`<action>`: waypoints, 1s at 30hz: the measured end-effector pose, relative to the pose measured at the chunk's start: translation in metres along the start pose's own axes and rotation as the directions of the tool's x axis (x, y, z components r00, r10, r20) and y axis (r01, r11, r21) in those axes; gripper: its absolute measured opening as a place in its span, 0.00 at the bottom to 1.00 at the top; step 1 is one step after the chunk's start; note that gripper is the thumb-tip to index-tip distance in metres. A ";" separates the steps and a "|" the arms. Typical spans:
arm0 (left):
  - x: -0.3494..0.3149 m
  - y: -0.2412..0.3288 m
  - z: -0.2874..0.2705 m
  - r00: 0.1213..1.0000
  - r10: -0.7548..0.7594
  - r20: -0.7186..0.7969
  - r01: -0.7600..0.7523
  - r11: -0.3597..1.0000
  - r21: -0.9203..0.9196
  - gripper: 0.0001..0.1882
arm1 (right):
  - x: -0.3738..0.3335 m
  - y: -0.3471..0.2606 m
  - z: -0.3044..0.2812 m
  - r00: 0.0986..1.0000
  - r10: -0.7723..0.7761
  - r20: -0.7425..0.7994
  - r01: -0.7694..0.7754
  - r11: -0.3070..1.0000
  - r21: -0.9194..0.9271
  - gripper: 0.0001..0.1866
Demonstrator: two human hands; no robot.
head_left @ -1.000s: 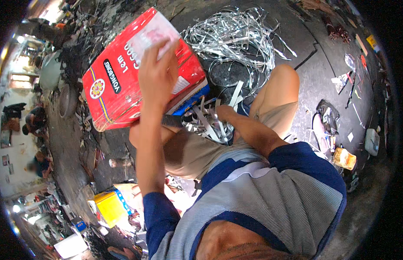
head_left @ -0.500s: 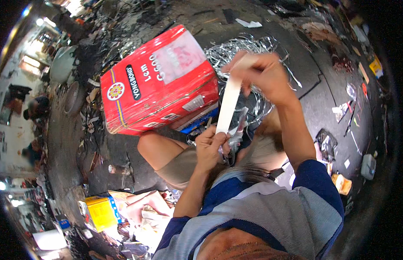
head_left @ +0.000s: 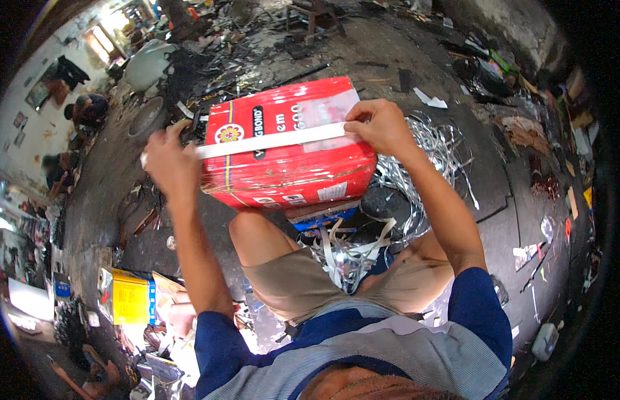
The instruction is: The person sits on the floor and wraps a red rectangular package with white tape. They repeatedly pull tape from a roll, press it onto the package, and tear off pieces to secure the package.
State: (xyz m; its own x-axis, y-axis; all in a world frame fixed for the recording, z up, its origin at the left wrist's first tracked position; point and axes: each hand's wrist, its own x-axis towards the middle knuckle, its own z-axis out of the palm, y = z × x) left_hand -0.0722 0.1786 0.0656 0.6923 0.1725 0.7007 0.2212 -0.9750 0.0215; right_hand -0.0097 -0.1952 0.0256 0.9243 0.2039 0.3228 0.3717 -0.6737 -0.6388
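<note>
A long white strip is stretched across the top of a red box, running nearly level from left to right. My right hand pinches its right end between thumb and fingers, over the box's far right part. At the other end my left hand has its fingers closed at the strip, just past the box's left edge. Motion smears that hand a little. The red box carries a flower emblem and a pale patch. Between my legs lies a tangle of shiny silvery strips.
A bigger heap of silvery strips lies right of the box. A yellow carton and bright scraps are at the lower left. A blue packet shows under the box. Two people are at the far left; scraps litter the dark floor.
My hands have spread apart, the left moving far left and up. The strip, upright before between my hands, now stretches over the box. The view has shifted, and silvery strips show between my legs.
</note>
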 end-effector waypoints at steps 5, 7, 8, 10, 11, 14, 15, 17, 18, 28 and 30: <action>-0.008 0.142 0.045 0.940 0.339 0.039 -0.113 0.417 -0.902 0.23 | 0.005 -0.013 0.011 0.995 -0.067 -0.073 0.061 0.995 -0.079 0.12; -0.017 0.175 0.060 0.883 0.412 0.226 0.051 0.393 -0.918 0.19 | 0.008 -0.010 0.012 0.992 -0.101 -0.072 0.099 0.994 -0.035 0.12; -0.020 0.184 0.066 0.880 0.417 0.229 0.065 0.373 -0.926 0.17 | 0.007 -0.013 0.006 0.993 -0.095 -0.070 0.091 0.994 -0.062 0.11; -0.025 0.193 0.077 0.874 0.426 0.235 0.089 0.334 -0.938 0.14 | 0.003 -0.015 0.003 0.991 -0.112 -0.076 0.105 0.991 -0.084 0.10; -0.028 0.197 0.078 0.882 0.401 0.247 0.126 0.304 -0.944 0.13 | 0.001 -0.011 0.000 0.990 -0.110 -0.090 0.101 0.990 -0.095 0.10; -0.036 0.201 0.077 0.912 0.342 0.228 0.148 0.245 -0.958 0.09 | -0.002 -0.001 -0.003 0.947 -0.303 -0.106 0.268 0.929 -0.254 0.08; -0.038 0.203 0.076 0.925 0.334 0.180 0.098 0.247 -0.964 0.09 | -0.004 0.000 -0.004 0.941 -0.322 -0.106 0.282 0.917 -0.281 0.07; -0.039 0.203 0.077 0.936 0.337 0.102 0.010 0.264 -0.965 0.08 | -0.006 0.000 -0.007 0.923 -0.368 -0.109 0.316 0.890 -0.329 0.07; -0.039 0.201 0.079 0.934 0.349 0.073 -0.028 0.277 -0.960 0.08 | -0.006 0.000 -0.007 0.919 -0.380 -0.101 0.331 0.886 -0.325 0.07; -0.035 0.196 0.078 0.902 0.429 0.045 -0.075 0.259 -0.963 0.07 | -0.007 -0.002 -0.024 0.894 -0.442 0.069 0.440 0.839 -0.320 0.08; -0.035 0.196 0.079 0.899 0.424 0.110 0.009 0.233 -0.973 0.07 | -0.003 0.000 -0.026 0.889 -0.448 0.099 0.455 0.835 -0.309 0.08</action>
State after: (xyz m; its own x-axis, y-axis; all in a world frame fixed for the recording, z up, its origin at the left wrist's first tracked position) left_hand 0.0009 -0.0070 -0.0110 0.7916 -0.2429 0.5607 -0.6102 -0.3614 0.7050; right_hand -0.0146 -0.2140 0.0428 0.6637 0.5533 0.5033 0.7041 -0.6893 -0.1707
